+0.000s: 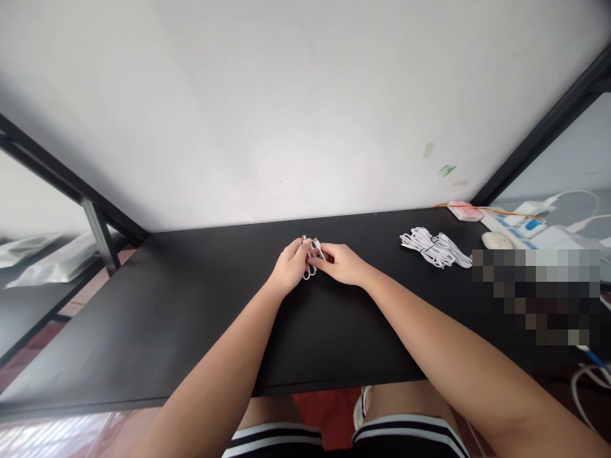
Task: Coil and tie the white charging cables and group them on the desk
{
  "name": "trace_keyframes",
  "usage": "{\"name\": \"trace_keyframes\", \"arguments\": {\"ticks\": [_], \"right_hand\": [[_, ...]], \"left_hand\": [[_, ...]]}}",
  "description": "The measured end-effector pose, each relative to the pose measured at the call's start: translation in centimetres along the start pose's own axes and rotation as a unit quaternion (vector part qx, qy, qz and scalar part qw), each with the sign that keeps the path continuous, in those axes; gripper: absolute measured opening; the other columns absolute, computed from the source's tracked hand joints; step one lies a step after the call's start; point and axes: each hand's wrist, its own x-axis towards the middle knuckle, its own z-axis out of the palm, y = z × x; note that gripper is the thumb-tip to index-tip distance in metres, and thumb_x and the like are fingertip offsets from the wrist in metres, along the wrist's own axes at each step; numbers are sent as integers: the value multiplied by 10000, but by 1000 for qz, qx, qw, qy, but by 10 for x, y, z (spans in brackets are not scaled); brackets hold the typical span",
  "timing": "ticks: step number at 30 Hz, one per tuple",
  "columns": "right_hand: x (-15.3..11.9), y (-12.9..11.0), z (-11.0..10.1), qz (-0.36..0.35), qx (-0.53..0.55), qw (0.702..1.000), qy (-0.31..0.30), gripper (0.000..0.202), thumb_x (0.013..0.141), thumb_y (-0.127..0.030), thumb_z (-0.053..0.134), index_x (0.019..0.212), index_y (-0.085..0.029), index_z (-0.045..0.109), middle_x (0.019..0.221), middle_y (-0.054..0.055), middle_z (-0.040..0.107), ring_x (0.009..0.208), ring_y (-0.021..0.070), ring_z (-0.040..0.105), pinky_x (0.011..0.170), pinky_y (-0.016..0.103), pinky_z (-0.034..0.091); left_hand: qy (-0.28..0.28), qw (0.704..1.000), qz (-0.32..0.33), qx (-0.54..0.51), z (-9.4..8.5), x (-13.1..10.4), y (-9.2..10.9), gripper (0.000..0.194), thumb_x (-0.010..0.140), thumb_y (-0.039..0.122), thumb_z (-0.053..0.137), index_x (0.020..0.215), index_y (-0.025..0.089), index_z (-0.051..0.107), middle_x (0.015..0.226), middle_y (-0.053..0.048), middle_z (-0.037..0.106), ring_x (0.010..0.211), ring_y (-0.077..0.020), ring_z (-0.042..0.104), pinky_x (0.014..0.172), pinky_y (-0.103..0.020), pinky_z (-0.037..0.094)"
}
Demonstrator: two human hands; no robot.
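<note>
Both of my hands meet over the middle of the black table [200, 305]. My left hand [290, 266] and my right hand [341, 263] together grip a small coiled white cable [311, 270]. Its metal plug ends stick up between my fingers and a loop hangs below them. The cable sits just above the tabletop.
A pile of several bundled white cables [435, 248] lies to the right on the table. Beyond it are a cream computer mouse [496, 240], a pink packet [464, 210] and white devices [539, 226]. A white wall stands behind the table, with black frame posts at both sides.
</note>
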Motion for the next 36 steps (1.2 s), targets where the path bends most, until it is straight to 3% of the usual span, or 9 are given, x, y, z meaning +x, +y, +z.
{"name": "trace_keyframes", "arguments": {"ticks": [11, 36], "right_hand": [[-3, -6, -1, -17, -42, 999, -28, 306, 915, -428, 566, 713, -204, 520, 626, -33, 513, 544, 109, 424, 554, 274, 281], [-4, -9, -3, -21, -45, 998, -42, 200, 913, -353, 562, 778, -207, 582, 689, -12, 592, 595, 124, 501, 582, 273, 318]], "left_hand": [[3, 993, 49, 108, -2, -5, -6, 358, 860, 535, 606, 760, 208, 500, 673, 21, 547, 596, -119, 494, 563, -246, 377], [-11, 985, 52, 163, -2, -12, 6, 342, 893, 517, 567, 761, 223, 454, 692, 20, 568, 614, -138, 510, 570, -268, 352]]}}
